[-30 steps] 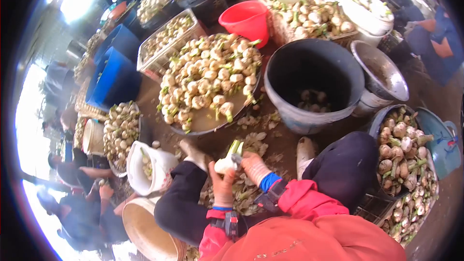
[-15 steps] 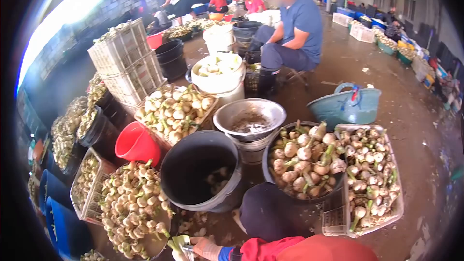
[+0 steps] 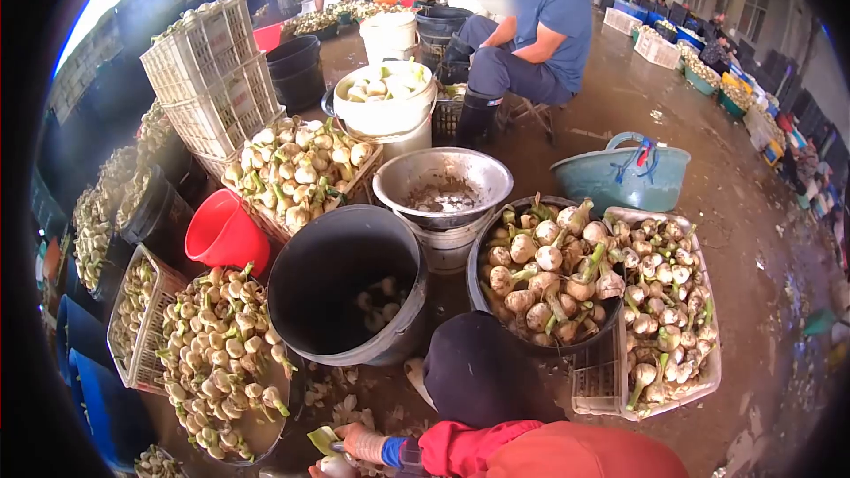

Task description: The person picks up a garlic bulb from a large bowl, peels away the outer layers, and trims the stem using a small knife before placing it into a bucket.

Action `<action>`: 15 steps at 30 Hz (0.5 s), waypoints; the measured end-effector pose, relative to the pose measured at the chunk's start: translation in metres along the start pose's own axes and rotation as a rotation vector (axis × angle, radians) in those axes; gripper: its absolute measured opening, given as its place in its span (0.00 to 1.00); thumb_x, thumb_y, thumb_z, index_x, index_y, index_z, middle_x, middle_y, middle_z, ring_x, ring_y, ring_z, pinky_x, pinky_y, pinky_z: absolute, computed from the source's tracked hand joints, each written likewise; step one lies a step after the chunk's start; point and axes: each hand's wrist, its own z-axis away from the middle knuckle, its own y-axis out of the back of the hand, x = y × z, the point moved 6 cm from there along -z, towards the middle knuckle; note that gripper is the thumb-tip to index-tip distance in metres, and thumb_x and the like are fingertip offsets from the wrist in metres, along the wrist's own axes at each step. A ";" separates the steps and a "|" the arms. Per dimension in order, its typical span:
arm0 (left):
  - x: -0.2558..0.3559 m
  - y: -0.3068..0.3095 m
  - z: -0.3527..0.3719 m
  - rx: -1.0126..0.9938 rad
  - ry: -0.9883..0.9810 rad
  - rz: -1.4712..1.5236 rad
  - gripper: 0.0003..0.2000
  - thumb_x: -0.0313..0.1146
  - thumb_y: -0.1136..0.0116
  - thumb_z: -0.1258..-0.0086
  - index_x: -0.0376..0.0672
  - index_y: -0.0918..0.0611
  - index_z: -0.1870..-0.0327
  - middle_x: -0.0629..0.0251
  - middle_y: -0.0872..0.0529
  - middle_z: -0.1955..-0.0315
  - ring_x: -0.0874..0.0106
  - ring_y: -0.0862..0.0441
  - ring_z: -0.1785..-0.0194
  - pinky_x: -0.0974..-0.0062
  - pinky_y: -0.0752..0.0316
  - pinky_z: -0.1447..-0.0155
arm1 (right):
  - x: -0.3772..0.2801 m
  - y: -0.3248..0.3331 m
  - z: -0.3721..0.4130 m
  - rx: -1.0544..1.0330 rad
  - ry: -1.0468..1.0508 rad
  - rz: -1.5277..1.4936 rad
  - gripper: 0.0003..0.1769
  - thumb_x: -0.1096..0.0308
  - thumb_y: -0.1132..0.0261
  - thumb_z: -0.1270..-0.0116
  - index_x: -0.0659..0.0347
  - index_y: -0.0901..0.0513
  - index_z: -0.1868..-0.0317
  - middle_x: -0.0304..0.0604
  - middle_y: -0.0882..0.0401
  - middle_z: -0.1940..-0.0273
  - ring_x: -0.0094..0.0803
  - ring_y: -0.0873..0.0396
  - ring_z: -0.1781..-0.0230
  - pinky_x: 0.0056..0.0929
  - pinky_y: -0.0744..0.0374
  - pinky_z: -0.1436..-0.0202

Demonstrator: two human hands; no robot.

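One hand in frame: right hand (image 3: 361,444), grip closed round stalked bulb (image 3: 323,440), held low over peelings (image 3: 345,407) so trimmings drop to floor. Left hand out of frame. Black bucket (image 3: 341,296) just ahead, mouth open. Heaped tray (image 3: 258,439) left, knee (image 3: 482,372) right. Little free floor.

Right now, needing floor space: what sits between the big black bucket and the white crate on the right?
A dark round tub heaped with stalked bulbs fills that stretch, as the head view shows.
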 end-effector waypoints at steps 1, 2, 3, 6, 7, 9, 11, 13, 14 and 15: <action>-0.004 -0.001 -0.004 0.015 0.011 -0.004 0.23 0.52 0.58 0.29 0.45 0.30 0.42 0.57 0.23 0.50 0.62 0.27 0.46 0.63 0.31 0.44 | -0.005 0.024 0.013 0.135 -0.060 -0.125 0.13 0.64 0.41 0.41 0.52 0.19 0.55 0.50 0.18 0.63 0.45 0.20 0.60 0.34 0.23 0.57; -0.004 -0.005 0.000 -0.001 0.030 0.018 0.23 0.52 0.57 0.29 0.44 0.30 0.42 0.57 0.23 0.50 0.62 0.26 0.46 0.63 0.31 0.44 | -0.008 0.044 0.023 0.272 -0.120 -0.252 0.14 0.61 0.36 0.45 0.54 0.18 0.58 0.52 0.18 0.66 0.48 0.19 0.64 0.39 0.22 0.60; -0.004 -0.008 0.003 -0.037 0.041 0.028 0.23 0.52 0.57 0.30 0.44 0.30 0.43 0.57 0.23 0.51 0.62 0.26 0.46 0.63 0.30 0.44 | 0.011 0.038 0.010 0.242 -0.198 -0.125 0.14 0.62 0.37 0.44 0.56 0.18 0.58 0.52 0.18 0.64 0.48 0.19 0.63 0.40 0.22 0.58; -0.002 -0.012 0.012 -0.118 0.059 0.058 0.23 0.52 0.56 0.30 0.44 0.29 0.44 0.58 0.23 0.51 0.62 0.26 0.47 0.63 0.30 0.46 | 0.058 0.044 0.001 0.303 -0.443 -0.232 0.14 0.63 0.38 0.43 0.57 0.19 0.57 0.52 0.18 0.63 0.49 0.19 0.60 0.41 0.22 0.56; -0.002 -0.011 0.015 -0.138 0.065 0.071 0.23 0.52 0.56 0.30 0.44 0.29 0.44 0.58 0.23 0.51 0.62 0.26 0.47 0.63 0.30 0.46 | 0.061 0.051 0.010 0.304 -0.485 -0.212 0.13 0.64 0.40 0.42 0.58 0.19 0.57 0.53 0.19 0.62 0.49 0.20 0.58 0.41 0.22 0.55; -0.002 -0.009 0.020 -0.182 0.072 0.100 0.23 0.53 0.55 0.30 0.43 0.29 0.44 0.59 0.23 0.52 0.62 0.26 0.47 0.63 0.29 0.47 | 0.061 0.057 0.025 0.378 -0.556 -0.319 0.13 0.64 0.40 0.43 0.58 0.18 0.58 0.54 0.19 0.60 0.51 0.21 0.56 0.43 0.23 0.55; 0.001 -0.013 0.021 -0.234 0.070 0.124 0.24 0.53 0.54 0.31 0.43 0.29 0.45 0.59 0.22 0.52 0.62 0.25 0.48 0.63 0.29 0.48 | 0.055 0.074 0.033 0.410 -0.558 -0.290 0.12 0.64 0.39 0.43 0.58 0.18 0.60 0.55 0.19 0.60 0.51 0.21 0.56 0.43 0.23 0.55; 0.015 -0.034 0.029 -0.209 0.021 0.135 0.25 0.51 0.49 0.34 0.43 0.29 0.43 0.58 0.23 0.51 0.62 0.25 0.49 0.63 0.28 0.47 | 0.055 0.085 0.043 0.559 -0.620 -0.271 0.11 0.66 0.40 0.45 0.60 0.20 0.62 0.55 0.20 0.62 0.53 0.22 0.57 0.44 0.24 0.56; 0.023 -0.040 0.034 -0.164 -0.023 0.150 0.28 0.50 0.43 0.37 0.43 0.30 0.41 0.58 0.23 0.49 0.63 0.24 0.50 0.64 0.28 0.46 | 0.077 0.074 0.030 0.654 -0.552 -0.328 0.09 0.69 0.42 0.46 0.63 0.21 0.65 0.57 0.20 0.63 0.53 0.22 0.59 0.46 0.24 0.57; 0.026 -0.028 0.039 -0.092 -0.071 0.171 0.31 0.49 0.37 0.40 0.44 0.30 0.38 0.57 0.23 0.48 0.63 0.24 0.51 0.65 0.28 0.45 | 0.075 0.081 0.035 0.779 -0.337 -0.318 0.11 0.64 0.39 0.46 0.66 0.22 0.69 0.60 0.21 0.68 0.56 0.22 0.64 0.45 0.24 0.62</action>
